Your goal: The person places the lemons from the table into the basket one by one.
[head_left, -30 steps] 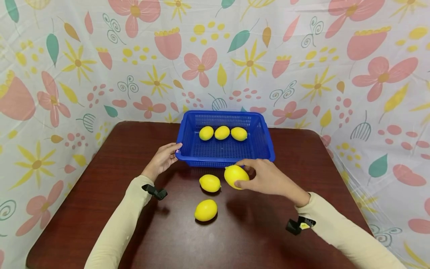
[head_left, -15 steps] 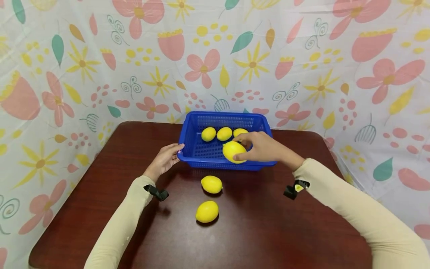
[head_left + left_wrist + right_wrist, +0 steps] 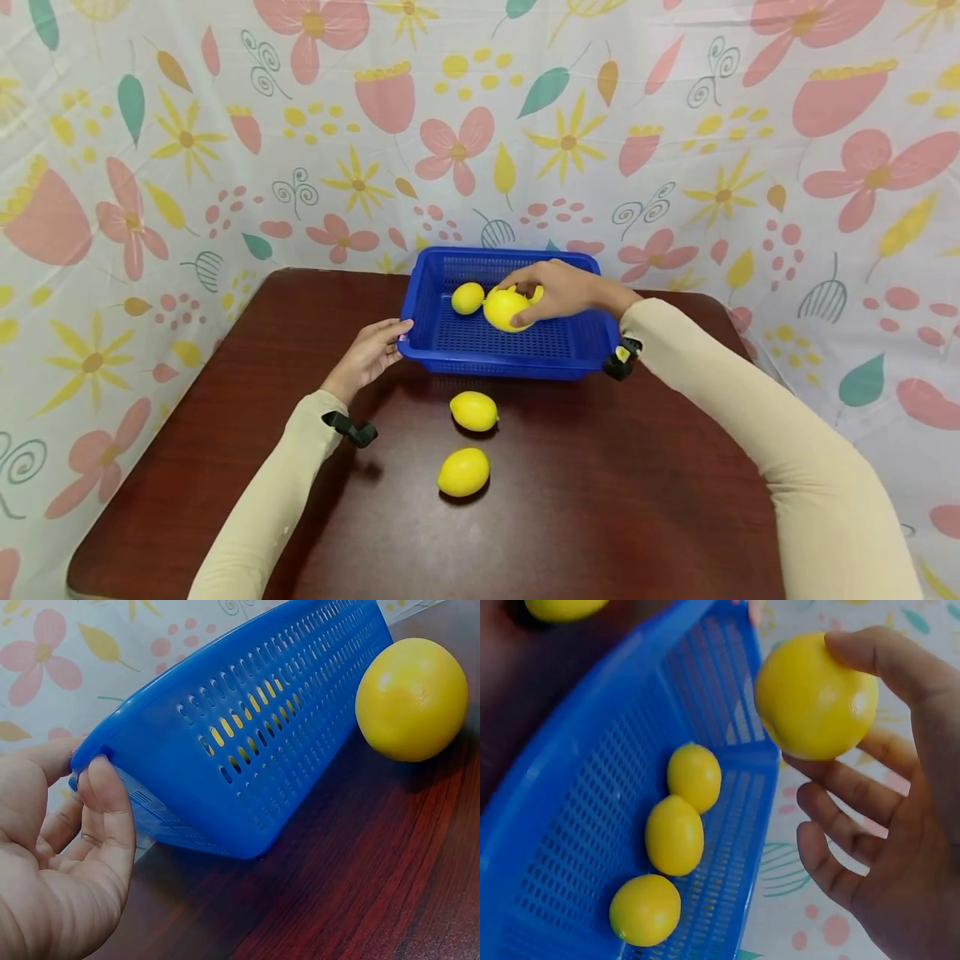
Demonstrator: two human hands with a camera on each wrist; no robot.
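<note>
A blue plastic basket (image 3: 420,348) stands at the far middle of a dark wooden table (image 3: 600,500). My right hand (image 3: 561,293) grips a yellow lemon (image 3: 504,310) and holds it over the inside of the basket, above the lemons lying there. The right wrist view shows the held lemon (image 3: 815,696) between thumb and fingers, with three lemons (image 3: 673,835) in a row on the basket floor (image 3: 592,795). My left hand (image 3: 371,354) pinches the basket's near left corner (image 3: 97,754) with thumb and fingers. Two more lemons (image 3: 473,411) (image 3: 463,472) lie on the table in front of the basket.
A flowered cloth (image 3: 225,150) hangs close behind and at both sides of the table. In the left wrist view a lemon (image 3: 411,699) sits next to the basket wall (image 3: 255,750). Both forearms wear beige sleeves with black clips at the wrists.
My right hand has lifted the lemon from the table in front of the basket, carried it over the front rim and moved it farther in. The left hand has stayed at the corner.
</note>
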